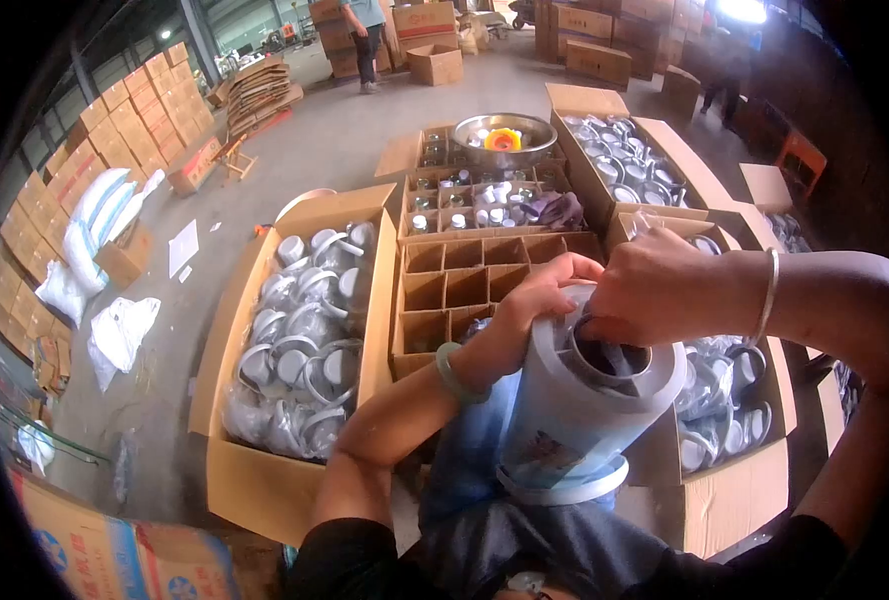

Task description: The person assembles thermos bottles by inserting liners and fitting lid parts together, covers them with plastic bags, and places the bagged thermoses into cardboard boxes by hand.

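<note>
A grey and pale-blue thermos flask casing (pixel 575 410) with a printed flower stands tilted near my lap, its round open end facing up. My left hand (pixel 535 310) is wrapped on the far left of its rim. My right hand (pixel 655 285) is closed, with its fingers dipping into the opening (pixel 615 360). A bit of clear plastic shows inside the opening, but what the right fingertips hold is hidden. A white ring (pixel 565 490) surrounds the casing's lower end.
Cartons of plastic-wrapped grey handled parts stand left (pixel 300 340), right (pixel 735 400) and far right (pixel 625 160). Ahead lies a divided carton (pixel 425 290), with bottles and a metal bowl (pixel 505 150) beyond. A person (pixel 365 40) stands far back near stacked boxes.
</note>
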Action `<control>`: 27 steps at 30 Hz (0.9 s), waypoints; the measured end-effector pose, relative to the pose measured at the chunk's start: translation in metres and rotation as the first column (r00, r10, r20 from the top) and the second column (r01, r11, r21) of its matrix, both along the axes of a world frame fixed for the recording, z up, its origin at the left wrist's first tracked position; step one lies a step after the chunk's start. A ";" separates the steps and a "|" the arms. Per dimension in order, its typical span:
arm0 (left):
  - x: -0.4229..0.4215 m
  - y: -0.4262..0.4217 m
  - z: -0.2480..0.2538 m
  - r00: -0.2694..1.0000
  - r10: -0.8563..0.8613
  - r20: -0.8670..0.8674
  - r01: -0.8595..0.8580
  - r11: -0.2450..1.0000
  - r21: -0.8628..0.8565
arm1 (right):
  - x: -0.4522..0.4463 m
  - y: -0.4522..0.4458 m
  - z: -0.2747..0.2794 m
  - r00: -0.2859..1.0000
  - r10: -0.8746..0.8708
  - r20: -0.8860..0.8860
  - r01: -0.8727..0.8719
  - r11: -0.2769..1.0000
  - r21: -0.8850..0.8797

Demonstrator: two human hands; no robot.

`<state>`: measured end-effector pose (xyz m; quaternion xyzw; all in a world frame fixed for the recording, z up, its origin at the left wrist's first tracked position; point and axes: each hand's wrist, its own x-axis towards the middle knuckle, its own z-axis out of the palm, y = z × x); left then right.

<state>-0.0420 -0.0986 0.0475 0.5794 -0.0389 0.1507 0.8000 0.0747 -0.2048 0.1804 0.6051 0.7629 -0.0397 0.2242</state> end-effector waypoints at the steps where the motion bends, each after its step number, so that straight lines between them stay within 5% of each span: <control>1: 0.000 0.003 0.000 1.000 0.000 0.001 0.000 1.000 0.000 | 0.003 -0.001 -0.001 1.000 0.013 -0.011 -0.013 1.000 0.019; 3: -0.005 0.010 0.000 1.000 -0.024 -0.008 0.023 0.998 -0.061 | 0.015 0.003 0.000 0.995 0.036 -0.096 -0.038 0.999 -0.019; 5: -0.007 0.016 -0.007 0.996 -0.090 0.020 0.092 0.988 -0.125 | 0.031 0.001 -0.008 0.809 0.371 -0.456 -0.314 0.929 0.197; 11: -0.006 0.012 -0.010 0.998 -0.049 0.040 0.053 0.991 -0.121 | 0.027 0.011 -0.002 0.871 0.313 -0.379 -0.332 0.943 0.017; 13: -0.007 0.007 -0.004 1.000 0.020 -0.007 -0.020 0.991 -0.134 | 0.020 0.012 0.000 0.830 0.437 -0.347 -0.396 0.900 0.184; 14: -0.004 0.007 -0.005 1.000 0.016 -0.011 -0.017 0.990 -0.137 | 0.007 0.006 0.005 0.971 0.229 -0.075 -0.230 0.973 -0.005; 17: 0.004 0.007 -0.008 0.997 0.047 -0.056 -0.052 0.995 -0.084 | 0.007 0.000 -0.007 0.991 0.131 -0.010 -0.131 0.991 0.026; 18: 0.006 0.006 -0.006 0.996 0.056 -0.069 -0.060 0.997 -0.057 | 0.002 -0.003 -0.012 0.992 -0.063 -0.112 0.062 0.998 -0.012; 21: 0.010 0.006 -0.007 0.996 0.038 -0.077 -0.039 0.999 -0.012 | 0.006 0.002 -0.018 0.947 -0.224 -0.230 0.211 0.974 -0.079; 22: 0.011 0.008 -0.007 0.998 0.023 -0.051 -0.026 0.998 -0.053 | -0.004 0.001 0.000 0.907 -0.400 -0.128 0.388 0.915 -0.111; 23: 0.011 0.010 -0.009 1.000 0.010 -0.024 -0.013 0.995 -0.097 | 0.006 0.001 0.001 0.909 -0.399 -0.121 0.386 0.915 -0.115; 24: 0.009 0.013 -0.010 0.999 -0.038 -0.009 0.036 0.985 -0.171 | 0.025 0.001 0.002 0.962 -0.026 -0.274 0.037 0.999 0.033; 25: 0.009 0.014 -0.012 0.999 -0.031 -0.010 0.029 0.984 -0.178 | 0.032 0.002 0.004 0.860 0.360 -0.361 -0.296 0.929 0.223; 27: 0.008 0.017 -0.012 0.996 -0.092 -0.011 0.089 0.982 -0.169 | 0.036 0.002 0.003 0.801 0.475 -0.365 -0.413 0.879 0.240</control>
